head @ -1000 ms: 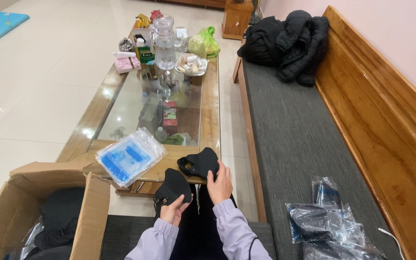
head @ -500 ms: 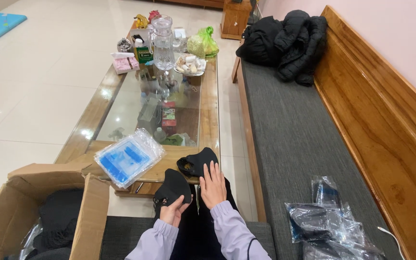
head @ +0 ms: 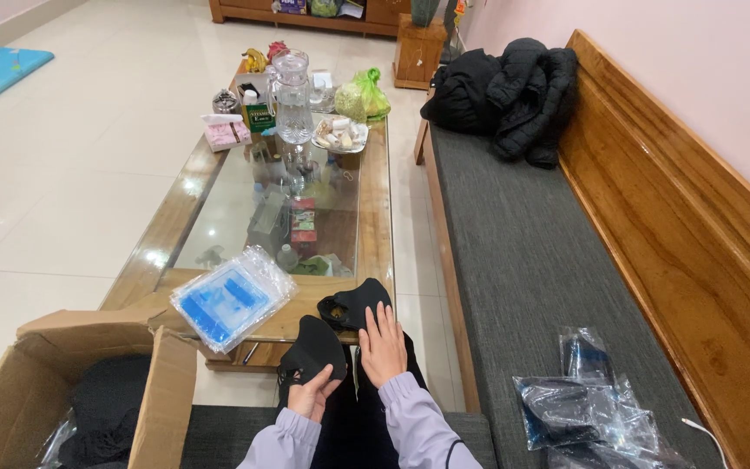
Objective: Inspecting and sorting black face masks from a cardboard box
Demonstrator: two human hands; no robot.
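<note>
My left hand [head: 312, 396] grips a black fabric face mask [head: 312, 347] by its lower edge, over my lap. My right hand [head: 381, 344] lies flat, fingers together, on a second black face mask [head: 349, 307] that rests at the near corner of the glass coffee table [head: 378, 208]. Both sleeves are pale lilac. A stack of clear plastic bags with blue print [head: 229, 296] lies on the table's near left corner, just left of my hands.
An open cardboard box [head: 162, 386] with dark items stands at my left. Empty clear bags [head: 592, 408] lie on the grey bench cushion at my right; black jackets [head: 507, 87] sit at its far end. A glass jug [head: 292, 85], boxes and food crowd the table's far end.
My right hand has slid down and flattened onto the mask at the table corner. The left hand keeps its mask almost still.
</note>
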